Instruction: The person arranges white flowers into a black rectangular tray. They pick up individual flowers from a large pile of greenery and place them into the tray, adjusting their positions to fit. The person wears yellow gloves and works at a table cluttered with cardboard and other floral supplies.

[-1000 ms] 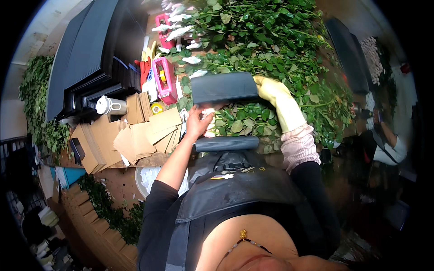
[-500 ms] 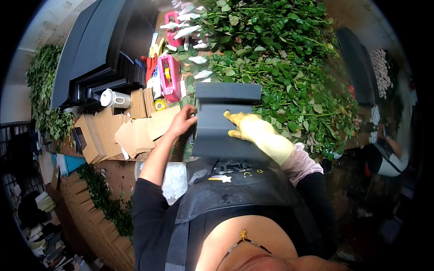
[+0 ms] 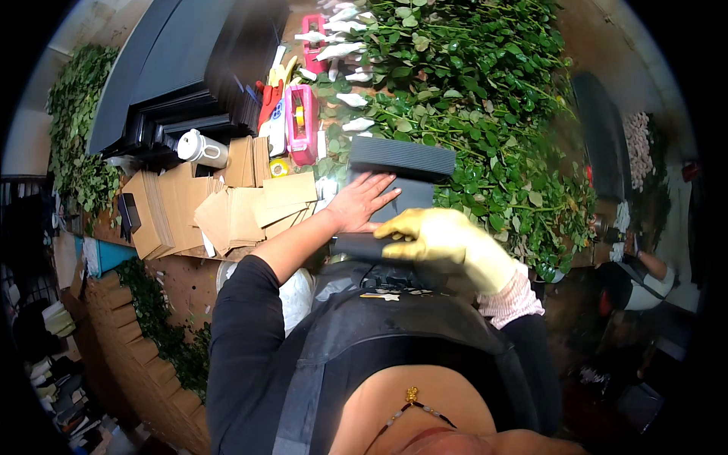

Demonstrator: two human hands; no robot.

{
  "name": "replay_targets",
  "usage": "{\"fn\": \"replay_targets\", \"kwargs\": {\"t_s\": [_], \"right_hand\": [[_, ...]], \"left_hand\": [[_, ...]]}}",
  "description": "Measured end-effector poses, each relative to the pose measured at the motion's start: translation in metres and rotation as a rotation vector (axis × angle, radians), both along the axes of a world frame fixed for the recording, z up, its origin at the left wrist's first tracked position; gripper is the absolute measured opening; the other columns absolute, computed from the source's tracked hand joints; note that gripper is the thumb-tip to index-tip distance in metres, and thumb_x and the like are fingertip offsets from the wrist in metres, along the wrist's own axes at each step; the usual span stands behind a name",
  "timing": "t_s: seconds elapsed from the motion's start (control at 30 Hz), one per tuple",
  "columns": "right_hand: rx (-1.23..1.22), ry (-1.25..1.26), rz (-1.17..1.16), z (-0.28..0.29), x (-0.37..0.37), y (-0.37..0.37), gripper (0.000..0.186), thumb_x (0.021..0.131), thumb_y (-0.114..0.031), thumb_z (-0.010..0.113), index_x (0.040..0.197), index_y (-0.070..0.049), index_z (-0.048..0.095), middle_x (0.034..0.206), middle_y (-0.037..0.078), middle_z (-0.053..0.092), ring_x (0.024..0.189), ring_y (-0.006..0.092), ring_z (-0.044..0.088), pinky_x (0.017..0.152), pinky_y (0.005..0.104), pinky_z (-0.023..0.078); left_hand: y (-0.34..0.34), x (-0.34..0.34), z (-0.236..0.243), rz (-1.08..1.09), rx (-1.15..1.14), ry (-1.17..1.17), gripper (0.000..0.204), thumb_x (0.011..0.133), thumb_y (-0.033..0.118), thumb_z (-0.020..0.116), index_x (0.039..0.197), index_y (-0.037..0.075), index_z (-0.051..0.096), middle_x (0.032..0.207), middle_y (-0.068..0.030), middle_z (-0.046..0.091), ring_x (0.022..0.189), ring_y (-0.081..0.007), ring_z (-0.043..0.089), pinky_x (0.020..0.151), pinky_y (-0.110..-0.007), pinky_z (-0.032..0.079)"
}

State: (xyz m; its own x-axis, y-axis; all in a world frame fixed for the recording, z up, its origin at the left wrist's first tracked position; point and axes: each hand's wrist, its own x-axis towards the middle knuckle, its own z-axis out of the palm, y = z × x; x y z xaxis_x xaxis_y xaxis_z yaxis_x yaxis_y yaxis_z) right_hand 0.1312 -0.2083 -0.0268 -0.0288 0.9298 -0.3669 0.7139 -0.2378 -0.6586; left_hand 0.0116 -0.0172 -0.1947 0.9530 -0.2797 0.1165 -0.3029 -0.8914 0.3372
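A dark grey cardboard sheet [image 3: 413, 192] lies at the table's near edge, with a ribbed dark block [image 3: 402, 156] across its far end. My bare left hand [image 3: 359, 203] is flat on the sheet, its fingers spread toward the ribbed block. Over the sheet's right side hovers or rests my right hand [image 3: 428, 232], in a yellow rubber glove; its fingers are apart, close to the dark near flap [image 3: 356, 246]. Whether the glove touches that flap I cannot tell. Part of the sheet is hidden under both hands.
Leafy green stems [image 3: 485, 144] cover the table's right and far side, with white-wrapped heads [image 3: 358, 124] at their left ends. Brown cardboard pieces [image 3: 246, 212], a white lidded cup [image 3: 202, 149], a pink tape dispenser [image 3: 302, 125] and stacked black boxes [image 3: 178, 72] stand left. Another person [image 3: 641, 284] is far right.
My left hand has moved from the sheet's left edge onto it and flattened out. The right glove has come nearer to my body. The near flap has shifted, and the view has turned slightly.
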Motion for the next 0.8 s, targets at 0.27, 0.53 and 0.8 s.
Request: {"fn": "replay_targets", "kwargs": {"t_s": [0.27,0.53,0.8], "right_hand": [[-0.258,-0.402,0.250,-0.024,-0.042,0.052,0.035,0.085,-0.036,0.075,0.107,-0.009,0.074,0.105,0.021,0.072,0.095,0.0375,0.072,0.084,0.0481,0.056],[0.088,-0.398,0.125,-0.123,-0.089,0.234,0.040,0.093,-0.044,0.063,0.115,-0.011,0.070,0.110,0.023,0.071,0.098,0.0351,0.071,0.084,0.0520,0.055],[0.087,-0.151,-0.078,-0.061,-0.054,0.174,0.035,0.096,-0.036,0.065,0.114,-0.006,0.068,0.102,0.013,0.071,0.089,0.0261,0.070,0.078,0.0409,0.055]], "left_hand": [[0.000,-0.003,-0.012,0.012,-0.050,-0.008,0.075,0.095,0.046,0.052,0.160,0.014,0.031,0.163,-0.0230,0.028,0.150,-0.0378,0.030,0.124,-0.054,0.020],[-0.010,0.010,-0.059,0.054,-0.213,-0.154,0.058,0.099,0.041,0.044,0.152,0.019,0.043,0.160,-0.0182,0.038,0.146,-0.0335,0.039,0.118,-0.056,0.028],[-0.004,0.009,-0.033,0.016,-0.120,-0.129,0.066,0.096,0.044,0.050,0.154,0.013,0.040,0.161,-0.0195,0.035,0.146,-0.0352,0.038,0.119,-0.055,0.027]]}}
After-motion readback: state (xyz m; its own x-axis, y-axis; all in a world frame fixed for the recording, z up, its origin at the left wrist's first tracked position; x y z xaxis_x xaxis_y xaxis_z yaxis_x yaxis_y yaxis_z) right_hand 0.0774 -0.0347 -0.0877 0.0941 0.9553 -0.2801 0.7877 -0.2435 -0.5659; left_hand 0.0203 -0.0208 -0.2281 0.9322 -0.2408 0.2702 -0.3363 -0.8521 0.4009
